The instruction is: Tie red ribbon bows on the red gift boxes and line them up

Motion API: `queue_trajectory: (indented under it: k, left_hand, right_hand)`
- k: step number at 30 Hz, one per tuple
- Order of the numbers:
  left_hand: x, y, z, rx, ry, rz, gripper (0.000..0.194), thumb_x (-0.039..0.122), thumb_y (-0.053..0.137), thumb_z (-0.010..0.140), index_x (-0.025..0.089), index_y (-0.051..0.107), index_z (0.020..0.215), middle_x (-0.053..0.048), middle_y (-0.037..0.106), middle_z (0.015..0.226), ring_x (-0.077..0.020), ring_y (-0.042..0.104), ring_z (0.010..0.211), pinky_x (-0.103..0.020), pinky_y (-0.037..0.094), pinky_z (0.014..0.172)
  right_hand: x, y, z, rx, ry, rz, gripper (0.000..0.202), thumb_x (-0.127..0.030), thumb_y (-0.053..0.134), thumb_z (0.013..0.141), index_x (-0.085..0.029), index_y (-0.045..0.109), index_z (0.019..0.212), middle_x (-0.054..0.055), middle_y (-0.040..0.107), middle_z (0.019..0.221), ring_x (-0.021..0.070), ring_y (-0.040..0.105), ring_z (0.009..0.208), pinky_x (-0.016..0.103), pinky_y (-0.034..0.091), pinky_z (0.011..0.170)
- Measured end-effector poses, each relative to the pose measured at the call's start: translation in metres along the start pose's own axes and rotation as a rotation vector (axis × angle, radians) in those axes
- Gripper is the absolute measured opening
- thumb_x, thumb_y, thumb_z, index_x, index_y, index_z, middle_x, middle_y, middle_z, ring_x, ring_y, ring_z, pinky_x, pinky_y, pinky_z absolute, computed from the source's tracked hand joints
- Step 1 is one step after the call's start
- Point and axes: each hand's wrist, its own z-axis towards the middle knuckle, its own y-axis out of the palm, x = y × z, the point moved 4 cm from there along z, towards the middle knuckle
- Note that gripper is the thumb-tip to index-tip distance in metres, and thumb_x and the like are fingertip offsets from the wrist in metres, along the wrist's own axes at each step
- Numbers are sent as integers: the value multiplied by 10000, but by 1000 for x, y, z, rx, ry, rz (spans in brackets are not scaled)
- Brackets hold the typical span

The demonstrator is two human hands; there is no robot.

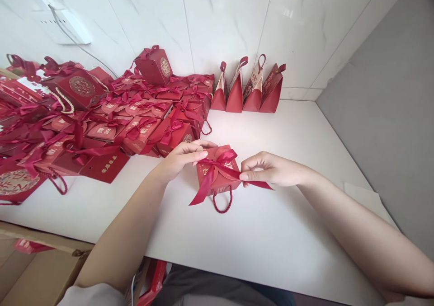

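A red gift box with gold lettering sits on the white table in front of me. A dark red satin ribbon is tied in a bow across its top, and a twisted cord handle droops from its near side. My left hand grips the box's far left corner, thumb by the bow's left loop and fingers along the back edge. Whether it also pinches the ribbon is hidden. At the box's right side, my right hand pinches the ribbon's right tail between thumb and forefinger. The left tail hangs loose toward me.
Many bow-tied red boxes are piled on the left; one box stands atop them. Several pointed red boxes with loops line the white wall. A cardboard carton is below the table's left front edge. A grey wall bounds the right.
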Motion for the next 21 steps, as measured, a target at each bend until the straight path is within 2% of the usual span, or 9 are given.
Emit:
queue_trajectory:
  k: [3, 6, 13, 16, 21]
  left_hand:
    - [0, -1, 1, 10, 6, 19, 471, 405, 621, 828, 163, 417, 480, -54, 629, 1219, -279, 523, 1217, -426, 402, 1028]
    - [-1, -1, 1, -4, 1, 48, 456, 414, 627, 822, 163, 447, 485, -60, 618, 1226, -282, 512, 1227, -416, 403, 1027]
    - [-8, 2, 4, -38, -8, -12, 453, 426, 641, 788, 168, 455, 466, -66, 614, 1246, -291, 520, 1214, -429, 422, 998]
    - [-11, 7, 7, -56, 8, -72, 464, 435, 656, 765, 168, 450, 447, -88, 622, 1229, -313, 503, 1240, -427, 437, 967]
    - [-18, 16, 8, -64, -21, -207, 483, 475, 654, 750, 167, 446, 443, -105, 601, 1273, -330, 565, 1146, -444, 480, 883]
  right_hand:
    - [-1, -4, -1, -38, -13, 39, 368, -491, 621, 868, -147, 631, 738, 8, 615, 716, 123, 533, 665, 266, 412, 651]
    - [-4, -5, -2, -81, -24, 76, 343, -454, 624, 875, -146, 624, 723, 23, 639, 732, 148, 588, 740, 290, 441, 735]
    - [-6, -6, -7, -142, -32, -45, 304, -390, 604, 887, -148, 613, 704, 22, 661, 721, 95, 496, 580, 238, 372, 544]
    - [-3, -6, -8, -158, -5, -41, 268, -325, 596, 871, -154, 575, 666, 21, 655, 710, 96, 504, 576, 232, 381, 523]
    - [-2, -7, -9, -117, 10, -105, 243, -253, 640, 790, -170, 518, 597, -28, 560, 636, 86, 461, 565, 218, 381, 507]
